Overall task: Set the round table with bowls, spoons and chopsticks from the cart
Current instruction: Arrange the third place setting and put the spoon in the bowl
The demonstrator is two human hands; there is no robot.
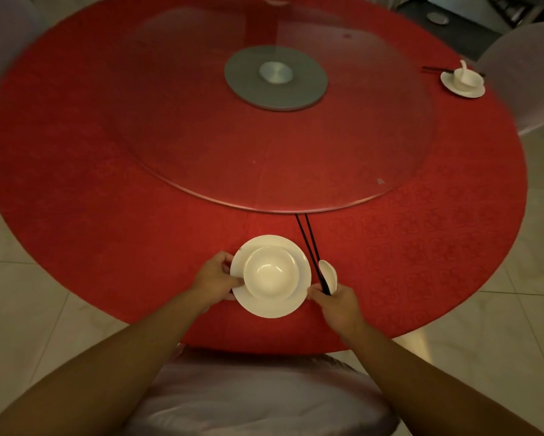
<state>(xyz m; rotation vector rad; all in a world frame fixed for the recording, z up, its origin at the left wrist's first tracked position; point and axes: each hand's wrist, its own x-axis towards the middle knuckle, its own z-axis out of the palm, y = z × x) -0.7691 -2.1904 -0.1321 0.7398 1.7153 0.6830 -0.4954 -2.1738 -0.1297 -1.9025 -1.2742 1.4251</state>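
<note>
Near edge of the red round surface (pixel 107 184): the left hand (pixel 215 278) holds the rim of a white plate (pixel 264 305), fingers curled round its left side; a white bowl (pixel 270 273) sits on the plate. The right hand (pixel 340 305) pinches black chopsticks (pixel 310 247) and a white spoon (pixel 329 273) just right of the plate. A second place setting (pixel 462 80) lies at the far right edge, beyond the glass turntable (pixel 201 136)

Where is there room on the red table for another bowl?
Bare cloth runs along the left, between the glass turntable and the table's edge, and on the right between both settings. It's crowded by the near plate, chopsticks and spoon.
</note>
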